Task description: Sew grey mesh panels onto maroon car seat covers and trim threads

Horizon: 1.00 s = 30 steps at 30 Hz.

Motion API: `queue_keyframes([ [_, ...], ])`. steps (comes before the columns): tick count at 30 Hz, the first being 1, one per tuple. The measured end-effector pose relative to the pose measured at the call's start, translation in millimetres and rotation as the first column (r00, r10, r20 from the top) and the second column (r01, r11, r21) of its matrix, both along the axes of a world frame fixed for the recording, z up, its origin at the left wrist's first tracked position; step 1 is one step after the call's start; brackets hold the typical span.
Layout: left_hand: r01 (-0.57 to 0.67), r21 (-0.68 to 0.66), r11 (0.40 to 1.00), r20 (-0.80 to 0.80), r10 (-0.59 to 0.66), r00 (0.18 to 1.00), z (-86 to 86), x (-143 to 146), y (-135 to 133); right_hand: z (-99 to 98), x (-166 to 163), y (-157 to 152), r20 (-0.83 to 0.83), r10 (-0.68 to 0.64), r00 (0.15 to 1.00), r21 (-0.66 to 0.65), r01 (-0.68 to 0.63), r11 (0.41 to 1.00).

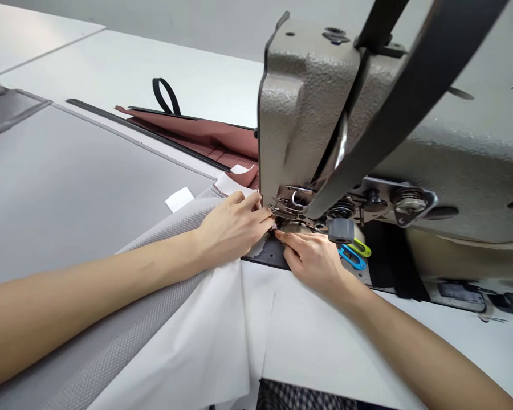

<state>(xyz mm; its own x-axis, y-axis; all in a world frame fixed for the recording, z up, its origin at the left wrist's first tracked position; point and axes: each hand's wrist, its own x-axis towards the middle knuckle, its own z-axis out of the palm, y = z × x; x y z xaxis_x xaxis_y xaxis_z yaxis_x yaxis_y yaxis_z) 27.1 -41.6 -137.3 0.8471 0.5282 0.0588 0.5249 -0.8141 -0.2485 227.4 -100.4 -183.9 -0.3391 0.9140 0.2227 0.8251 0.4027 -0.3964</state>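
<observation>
My left hand rests on grey mesh fabric with a white backing. Its bent fingers grip the fabric's edge just left of the presser foot of a sewing machine. From the other side my right hand reaches in, fingers curled, the index fingertip close to the foot. Whatever lies under those right fingertips is too small and covered to make out. The fabric drapes from the machine bed toward me, under my left forearm. The machine's head hides part of the stitching spot.
Blue thread snips and a yellow-green pair lie behind my right hand. Reddish fabric with black edging and a black loop lies behind the machine head. A small white piece sits at left. A dark bar crosses the machine.
</observation>
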Motion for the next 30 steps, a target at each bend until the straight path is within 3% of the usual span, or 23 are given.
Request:
queue_keyframes([
  [9, -0.002, 0.013, 1.000, -0.058, 0.003, 0.998, -0.2, 1.3, 2.8, -0.1, 0.3, -1.7, 0.013, -0.004, 1.000, 0.031, 0.004, 1.000],
  [15, 0.092, -0.036, 0.995, 0.048, -0.090, 0.995, -3.0, -6.9, 4.7, -3.4, -0.2, -1.9, 0.045, -0.018, 0.999, -0.008, 0.019, 1.000],
  [22, 0.148, 0.042, 0.988, 0.086, -0.151, 0.985, -3.9, -7.1, 2.2, -2.1, -0.2, -1.5, 0.041, -0.015, 0.999, 0.034, 0.014, 0.999],
  [30, 0.113, 0.020, 0.993, 0.037, -0.114, 0.993, 0.9, -4.8, -2.3, 1.6, 0.8, 0.8, 0.028, 0.043, 0.999, 0.022, -0.044, 0.999],
])
